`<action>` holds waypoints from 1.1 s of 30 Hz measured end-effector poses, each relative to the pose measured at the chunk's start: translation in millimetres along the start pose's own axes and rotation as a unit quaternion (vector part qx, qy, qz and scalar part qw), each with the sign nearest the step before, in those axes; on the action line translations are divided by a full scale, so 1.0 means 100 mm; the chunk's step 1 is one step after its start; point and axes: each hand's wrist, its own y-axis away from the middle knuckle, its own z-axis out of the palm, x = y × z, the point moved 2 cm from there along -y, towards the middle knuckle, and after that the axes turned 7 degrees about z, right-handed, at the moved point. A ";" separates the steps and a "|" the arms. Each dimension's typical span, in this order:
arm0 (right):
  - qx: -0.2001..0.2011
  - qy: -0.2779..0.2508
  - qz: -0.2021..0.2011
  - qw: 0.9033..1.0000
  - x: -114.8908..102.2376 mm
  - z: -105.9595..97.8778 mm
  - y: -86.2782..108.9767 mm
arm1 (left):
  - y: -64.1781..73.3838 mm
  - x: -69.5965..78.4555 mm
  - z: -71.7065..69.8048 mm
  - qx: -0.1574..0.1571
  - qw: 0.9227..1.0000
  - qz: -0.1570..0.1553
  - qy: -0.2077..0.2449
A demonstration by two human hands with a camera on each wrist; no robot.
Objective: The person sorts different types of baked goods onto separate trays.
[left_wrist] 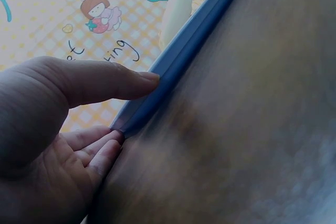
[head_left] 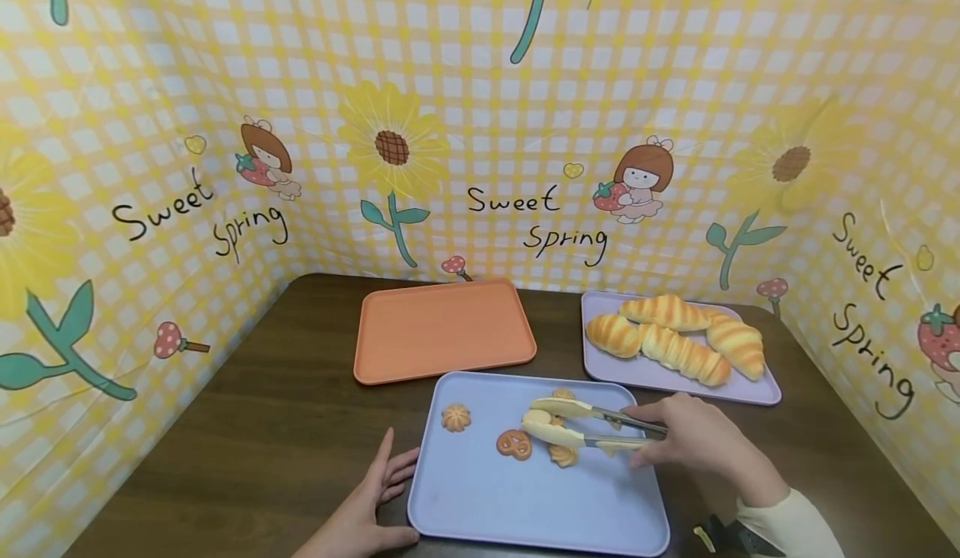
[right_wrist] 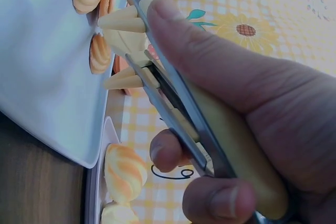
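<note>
My right hand (head_left: pixel 705 441) grips metal tongs (right_wrist: pixel 226 145) with cream-coloured ends. Their ends are spread apart over a cluster of cookies on the light blue tray (head_left: pixel 487 508). A swirl cookie (head_left: pixel 562 455) lies beside the lower end; whether the tongs touch any cookie, I cannot tell. Just left of the tongs is a pretzel-shaped cookie (head_left: pixel 513 444), and a round ridged cookie (head_left: pixel 455 417) sits near the tray's upper left corner. My left hand (head_left: pixel 367 500) touches the tray's left rim with thumb and fingertips, its fingers mostly extended.
Behind the blue tray lies a bare orange tray (head_left: pixel 442 333). At the back right, a purple tray (head_left: pixel 765 393) bears several striped bread rolls (head_left: pixel 682 354). All stand on a dark wooden table (head_left: pixel 225 458), with a yellow checked cloth (head_left: pixel 480 125) hanging around it.
</note>
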 end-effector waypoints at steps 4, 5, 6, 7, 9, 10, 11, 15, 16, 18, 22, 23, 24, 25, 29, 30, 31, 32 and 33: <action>0.003 -0.001 0.009 1.000 0.00 0.00 0.01 | 0.00 -0.01 0.01 -0.001 1.000 0.009 0.000; 0.005 -0.001 0.011 1.000 0.01 0.00 0.02 | 0.00 -0.01 0.01 -0.002 1.000 0.011 0.000; 0.006 -0.002 0.013 1.000 0.01 0.00 0.02 | 0.00 -0.01 0.01 -0.003 1.000 0.013 0.001; 0.007 -0.002 0.016 1.000 0.02 0.00 0.02 | 0.00 -0.01 0.01 -0.003 1.000 0.015 0.001; 0.010 -0.005 0.017 1.000 0.03 0.00 0.02 | 0.00 -0.01 0.01 -0.003 1.000 0.016 0.001; 0.011 -0.006 0.017 1.000 0.03 0.00 0.02 | 0.00 0.00 0.01 -0.002 1.000 0.016 0.002; 0.013 -0.006 0.016 1.000 0.03 0.00 0.02 | 0.00 0.00 0.01 -0.002 1.000 0.015 0.001; 0.018 -0.006 0.006 1.000 0.03 0.01 0.01 | 0.00 0.02 0.01 0.002 1.000 0.001 0.006; 0.018 -0.004 0.004 1.000 0.02 0.01 0.00 | 0.00 0.02 0.01 0.003 1.000 -0.003 0.008; 0.015 -0.005 0.004 1.000 0.01 0.01 -0.01 | 0.00 0.02 0.02 0.003 1.000 -0.003 0.007; 0.008 -0.004 0.008 1.000 -0.01 0.02 -0.03 | 0.01 0.01 0.02 0.003 1.000 0.015 -0.004; 0.008 -0.004 0.008 1.000 -0.02 0.02 -0.03 | 0.01 0.00 0.02 0.003 1.000 0.021 -0.008; 0.009 -0.002 0.007 1.000 -0.03 0.02 -0.04 | 0.01 0.00 0.02 0.003 1.000 0.022 -0.009; 0.010 0.001 0.005 1.000 -0.03 0.02 -0.04 | 0.01 0.00 0.02 0.003 1.000 0.023 -0.011; 0.009 0.002 0.002 1.000 -0.05 0.01 -0.04 | 0.00 0.01 0.01 0.001 1.000 0.016 -0.010; 0.007 0.000 0.005 1.000 -0.05 0.01 -0.04 | 0.00 0.02 0.01 0.001 1.000 0.010 -0.007; 0.004 -0.003 0.008 1.000 -0.06 0.01 -0.04 | 0.00 0.03 0.01 0.002 1.000 0.007 -0.005; 0.001 -0.005 0.011 1.000 -0.06 0.01 -0.04 | 0.00 0.03 0.01 0.002 1.000 0.003 -0.003; -0.001 -0.008 0.014 1.000 -0.06 0.01 -0.04 | 0.00 0.04 0.01 0.002 1.000 -0.001 0.000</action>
